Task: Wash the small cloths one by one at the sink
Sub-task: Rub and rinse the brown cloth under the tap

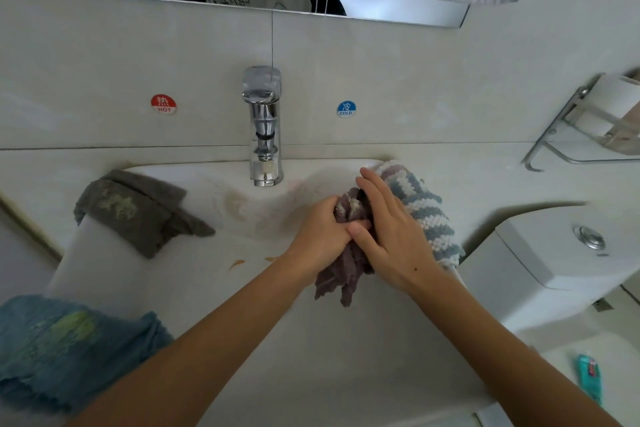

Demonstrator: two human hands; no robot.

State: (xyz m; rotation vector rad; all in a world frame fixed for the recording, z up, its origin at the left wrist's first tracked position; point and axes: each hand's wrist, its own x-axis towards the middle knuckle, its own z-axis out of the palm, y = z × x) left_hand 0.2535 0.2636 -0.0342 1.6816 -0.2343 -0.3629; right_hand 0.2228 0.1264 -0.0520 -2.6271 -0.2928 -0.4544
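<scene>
While both hands [360, 236] wring purple cloth [341, 274], basin [214, 184] mostly hidden.

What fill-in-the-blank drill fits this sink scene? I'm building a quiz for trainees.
1. Both hands hold the ____ cloth.
2. The sticker left of the tap reads ____.
3. The grey cloth lies on the sink's ____ rim.
4. The striped cloth lies beside the ____ hand.

Answers: purple; HOT; left; right

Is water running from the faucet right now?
No, the faucet shows no stream below its spout while both hands wring the purple cloth.
</scene>
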